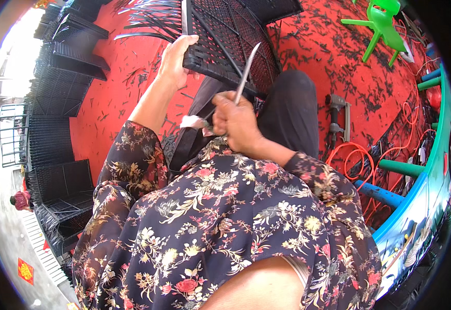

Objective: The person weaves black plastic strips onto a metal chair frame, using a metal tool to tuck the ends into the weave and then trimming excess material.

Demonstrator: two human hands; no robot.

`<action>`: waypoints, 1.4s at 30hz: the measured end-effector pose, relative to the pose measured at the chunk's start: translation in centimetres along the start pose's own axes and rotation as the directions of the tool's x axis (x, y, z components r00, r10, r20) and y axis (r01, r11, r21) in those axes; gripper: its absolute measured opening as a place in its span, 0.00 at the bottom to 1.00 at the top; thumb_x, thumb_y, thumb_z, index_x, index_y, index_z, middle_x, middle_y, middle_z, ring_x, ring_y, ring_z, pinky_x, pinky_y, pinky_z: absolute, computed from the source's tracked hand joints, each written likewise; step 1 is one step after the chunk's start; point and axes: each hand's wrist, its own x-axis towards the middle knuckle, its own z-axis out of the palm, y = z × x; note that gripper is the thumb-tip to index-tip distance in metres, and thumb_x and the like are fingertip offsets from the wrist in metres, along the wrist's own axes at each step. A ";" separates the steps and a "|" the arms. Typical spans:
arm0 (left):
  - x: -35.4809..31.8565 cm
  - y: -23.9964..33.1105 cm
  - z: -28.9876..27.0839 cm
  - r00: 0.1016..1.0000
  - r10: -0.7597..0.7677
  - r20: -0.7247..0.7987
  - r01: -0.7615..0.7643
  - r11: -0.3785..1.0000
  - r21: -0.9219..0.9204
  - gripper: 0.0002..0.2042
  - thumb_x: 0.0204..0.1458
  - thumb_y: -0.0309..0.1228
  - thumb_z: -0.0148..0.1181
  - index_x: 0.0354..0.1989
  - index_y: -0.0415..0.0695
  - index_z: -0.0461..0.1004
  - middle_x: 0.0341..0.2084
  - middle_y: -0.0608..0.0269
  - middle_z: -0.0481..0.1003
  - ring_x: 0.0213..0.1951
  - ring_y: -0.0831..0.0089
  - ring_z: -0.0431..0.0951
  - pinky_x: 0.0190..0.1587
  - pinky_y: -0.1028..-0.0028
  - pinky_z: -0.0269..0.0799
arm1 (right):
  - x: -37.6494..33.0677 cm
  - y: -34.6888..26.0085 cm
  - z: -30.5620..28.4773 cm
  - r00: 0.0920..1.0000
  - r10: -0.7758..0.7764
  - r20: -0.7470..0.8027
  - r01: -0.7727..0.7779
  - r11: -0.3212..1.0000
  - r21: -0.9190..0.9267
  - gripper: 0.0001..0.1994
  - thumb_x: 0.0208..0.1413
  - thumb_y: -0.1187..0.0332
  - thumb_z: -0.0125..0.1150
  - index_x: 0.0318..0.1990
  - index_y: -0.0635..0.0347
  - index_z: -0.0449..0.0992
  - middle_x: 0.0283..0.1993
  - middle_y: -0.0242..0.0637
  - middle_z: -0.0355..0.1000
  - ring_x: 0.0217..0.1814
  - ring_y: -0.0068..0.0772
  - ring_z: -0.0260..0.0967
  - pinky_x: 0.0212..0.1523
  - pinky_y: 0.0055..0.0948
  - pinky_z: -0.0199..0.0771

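Note:
My left hand grips the corner of a black woven wicker furniture panel, thumb over its edge. Long loose dark weaving strips fan out from the panel's left side. In front of my lap, my right hand is closed around a slim metal tool with a curved, pointed tip. The tip points up beside the panel, and I cannot tell whether it touches it. A pale wrapped end, seemingly the tool's handle, sticks out left of my fist. The panel rests close to my knees.
A pneumatic staple gun lies right of my knee, near a coiled orange hose. Cut strips litter the red floor. A green plastic chair stands far right, a blue-green curved frame nearer. Black wicker furniture lines the left.

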 end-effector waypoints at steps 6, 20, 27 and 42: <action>-0.8 1.0 2.6 1.000 0.006 0.027 -0.008 0.996 0.091 0.14 0.48 0.42 0.54 0.22 0.42 0.68 0.12 0.62 0.67 0.09 0.71 0.67 0.08 0.73 0.62 | 0.0 -4.8 -2.4 0.851 -0.512 0.113 0.479 0.671 -0.566 0.12 0.45 0.73 0.64 0.37 0.63 0.68 0.26 0.29 0.65 0.24 0.17 0.64 0.27 0.22 0.72; 0.2 3.2 9.7 0.823 -0.071 0.563 -0.036 0.984 0.176 0.24 0.51 0.52 0.52 0.35 0.37 0.69 0.23 0.61 0.71 0.20 0.74 0.74 0.17 0.78 0.69 | -2.3 -14.3 -5.7 0.733 -0.644 0.219 0.588 0.437 -0.681 0.16 0.35 0.78 0.72 0.35 0.64 0.74 0.26 0.21 0.67 0.28 0.11 0.61 0.29 0.16 0.66; -2.7 2.5 11.2 0.338 0.263 0.903 -0.900 0.372 0.229 0.07 0.45 0.22 0.53 0.34 0.36 0.70 0.29 0.56 0.70 0.26 0.68 0.73 0.30 0.73 0.69 | -4.8 -14.9 -11.5 0.731 -0.680 0.067 0.552 0.530 -0.644 0.11 0.37 0.81 0.68 0.29 0.63 0.73 0.25 0.22 0.68 0.29 0.12 0.63 0.31 0.17 0.66; -1.4 6.6 17.0 -0.129 0.453 0.882 -0.990 -0.108 -0.090 0.14 0.43 0.24 0.53 0.40 0.35 0.67 0.38 0.50 0.68 0.41 0.56 0.70 0.44 0.64 0.68 | -7.2 -14.1 -10.5 0.808 -0.587 0.046 0.545 0.716 -0.437 0.13 0.44 0.80 0.63 0.39 0.66 0.72 0.29 0.32 0.71 0.22 0.16 0.65 0.26 0.15 0.70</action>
